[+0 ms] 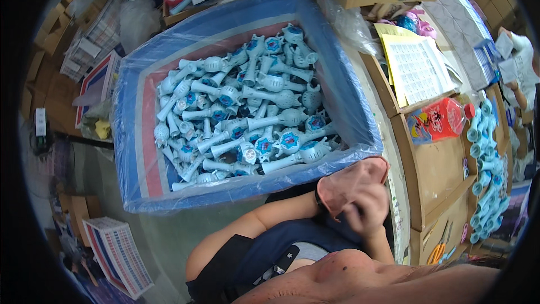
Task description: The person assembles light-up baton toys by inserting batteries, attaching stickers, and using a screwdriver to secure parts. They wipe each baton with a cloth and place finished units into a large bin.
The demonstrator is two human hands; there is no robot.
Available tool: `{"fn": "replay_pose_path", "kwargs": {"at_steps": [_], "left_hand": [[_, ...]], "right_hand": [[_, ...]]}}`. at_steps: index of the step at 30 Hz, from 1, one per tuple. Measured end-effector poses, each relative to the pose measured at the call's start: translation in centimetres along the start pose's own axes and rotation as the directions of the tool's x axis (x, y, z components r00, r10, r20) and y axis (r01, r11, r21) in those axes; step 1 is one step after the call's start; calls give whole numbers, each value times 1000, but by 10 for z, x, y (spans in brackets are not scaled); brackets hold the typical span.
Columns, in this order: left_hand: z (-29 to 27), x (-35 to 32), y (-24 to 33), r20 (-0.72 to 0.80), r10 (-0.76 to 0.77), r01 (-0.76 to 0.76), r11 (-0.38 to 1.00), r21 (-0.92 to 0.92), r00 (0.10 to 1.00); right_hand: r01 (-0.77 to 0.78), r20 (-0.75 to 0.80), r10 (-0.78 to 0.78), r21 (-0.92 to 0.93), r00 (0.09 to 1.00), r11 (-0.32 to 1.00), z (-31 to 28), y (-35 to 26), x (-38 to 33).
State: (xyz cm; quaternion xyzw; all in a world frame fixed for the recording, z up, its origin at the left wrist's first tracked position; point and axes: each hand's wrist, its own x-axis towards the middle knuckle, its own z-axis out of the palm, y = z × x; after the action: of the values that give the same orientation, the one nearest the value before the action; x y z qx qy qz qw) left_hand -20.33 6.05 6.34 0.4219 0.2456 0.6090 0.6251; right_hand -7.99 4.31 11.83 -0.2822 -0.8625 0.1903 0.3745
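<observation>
Right hand (371,207) is blurring over a pink cloth (350,184); cannot tell how firmly it is gripping. Cloth is hiding the left hand, grip unreadable. Cloth is hanging by the near right corner of a blue box (134,118); pale-blue toys (278,98) are lying heaped inside.

1. A large bin (133,115), striped in blue, white and red and covered with clear plastic, is filled with a jumbled heap of pale blue toys (275,98).
2. By a pale table (371,101), seen along the right, cardboard trays (441,177) are carried.
3. Printed sheets (419,70) are laid over the farther tray; a red bottle (444,118) is laid in the middle one.
4. Orange-handled scissors (437,252) are held in the nearest compartment.
5. Grey-green floor (163,233) is shown below the bin.
</observation>
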Motion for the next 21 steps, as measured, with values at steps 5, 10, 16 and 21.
{"fn": "replay_pose_path", "kwargs": {"at_steps": [5, 10, 16, 21], "left_hand": [[7, -2, 16, 229, 46, -230, 371, 900, 972], [22, 1, 27, 409, -256, -440, -78, 895, 876], [67, 8, 26, 614, -106, -623, -151, 767, 782], [113, 17, 25, 509, 125, -524, 237, 818, 852]], "right_hand": [[-413, -134, 404, -46, 905, 910, -20, 26, -4], [-286, -228, 273, -22, 935, 958, -32, 22, -19], [-487, -420, 464, 60, 780, 872, -50, 18, -38], [-561, -459, 530, 81, 713, 824, -78, 18, -40]]}}
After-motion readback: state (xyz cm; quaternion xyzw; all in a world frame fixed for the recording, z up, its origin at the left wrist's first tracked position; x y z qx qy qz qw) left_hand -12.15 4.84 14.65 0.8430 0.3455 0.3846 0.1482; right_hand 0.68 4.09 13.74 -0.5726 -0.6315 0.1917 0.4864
